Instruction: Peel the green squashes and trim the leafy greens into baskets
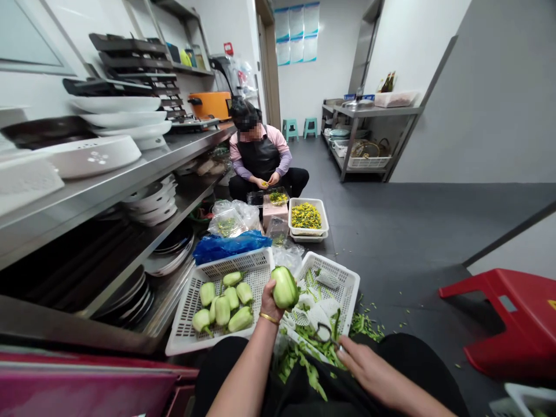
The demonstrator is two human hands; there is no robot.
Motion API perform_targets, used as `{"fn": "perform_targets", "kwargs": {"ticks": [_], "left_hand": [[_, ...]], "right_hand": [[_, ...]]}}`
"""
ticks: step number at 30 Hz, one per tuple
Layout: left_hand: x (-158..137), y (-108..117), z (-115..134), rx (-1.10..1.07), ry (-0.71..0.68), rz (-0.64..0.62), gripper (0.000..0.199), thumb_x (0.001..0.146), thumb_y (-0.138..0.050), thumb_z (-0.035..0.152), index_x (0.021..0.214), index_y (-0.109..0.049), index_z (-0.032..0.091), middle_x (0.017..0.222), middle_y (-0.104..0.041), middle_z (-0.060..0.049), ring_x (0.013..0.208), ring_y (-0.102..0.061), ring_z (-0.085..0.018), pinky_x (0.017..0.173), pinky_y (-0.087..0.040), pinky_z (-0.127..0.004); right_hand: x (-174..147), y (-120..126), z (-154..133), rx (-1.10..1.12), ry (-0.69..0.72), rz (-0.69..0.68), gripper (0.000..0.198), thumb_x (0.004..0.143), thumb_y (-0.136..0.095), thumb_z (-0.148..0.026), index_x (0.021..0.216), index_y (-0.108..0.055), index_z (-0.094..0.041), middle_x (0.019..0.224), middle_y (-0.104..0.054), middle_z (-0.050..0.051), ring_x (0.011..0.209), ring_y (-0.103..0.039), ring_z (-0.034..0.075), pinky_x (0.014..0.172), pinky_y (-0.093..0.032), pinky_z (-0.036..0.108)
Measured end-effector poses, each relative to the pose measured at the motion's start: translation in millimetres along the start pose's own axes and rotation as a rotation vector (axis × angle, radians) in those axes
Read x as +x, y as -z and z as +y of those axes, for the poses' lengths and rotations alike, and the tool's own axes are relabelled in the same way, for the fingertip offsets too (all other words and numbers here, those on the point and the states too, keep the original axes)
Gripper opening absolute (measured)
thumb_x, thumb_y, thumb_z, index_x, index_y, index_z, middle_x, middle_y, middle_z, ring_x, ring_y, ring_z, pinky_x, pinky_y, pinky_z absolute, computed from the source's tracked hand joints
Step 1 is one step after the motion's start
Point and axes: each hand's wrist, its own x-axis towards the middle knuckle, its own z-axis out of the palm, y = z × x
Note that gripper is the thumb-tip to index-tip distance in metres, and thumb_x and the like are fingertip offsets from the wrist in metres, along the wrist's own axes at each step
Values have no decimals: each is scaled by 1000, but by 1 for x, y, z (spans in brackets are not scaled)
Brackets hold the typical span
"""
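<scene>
My left hand, with a gold bangle at its wrist, grips a plump green eggplant. In my right hand is a peeler, its head lower and to the right of the eggplant, apart from it. Several paler, peeled eggplants lie in a white perforated basket on the left. A second white basket on the right holds white foam nets and green peelings. More peelings are heaped between my knees.
A co-worker sits ahead, handling yellow flowers. A basket of yellow-green flowers stands nearby beside a blue plastic bag. Steel shelving with plates runs along the left. A red stool is on the right; peelings litter the floor.
</scene>
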Motion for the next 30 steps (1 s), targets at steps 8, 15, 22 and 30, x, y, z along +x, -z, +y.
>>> {"fn": "perform_targets", "kwargs": {"ticks": [8,15,22,30], "left_hand": [[-3,-5,-6,81,-106,20,46,55,-74,36,93,-58,16,79,-62,-6,83,-62,-26,73,-51,-37],[-2,-2,-1,118,-159,-206,57,55,-70,27,109,-54,17,87,-63,-6,82,-62,-24,73,-50,-33],[6,1,1,-117,-49,120,41,58,-65,37,91,-61,13,74,-65,-8,73,-64,-26,64,-51,-38],[6,-4,-5,-167,-69,253,26,61,-61,36,75,-62,14,66,-64,-6,59,-61,-21,57,-49,-33]], "right_hand": [[84,30,-61,-83,33,131,22,91,-27,-36,92,-42,-19,85,-61,9,82,-58,24,72,-39,34],[81,9,-57,-79,6,174,23,92,-24,-37,93,-41,-20,80,-60,7,78,-58,22,68,-38,30],[20,-30,0,-33,-44,-71,25,91,-24,-37,94,-42,-20,82,-61,8,79,-60,22,71,-39,30],[73,-6,-45,-8,41,154,22,91,-27,-37,95,-42,-21,77,-58,5,74,-57,21,66,-37,29]]}}
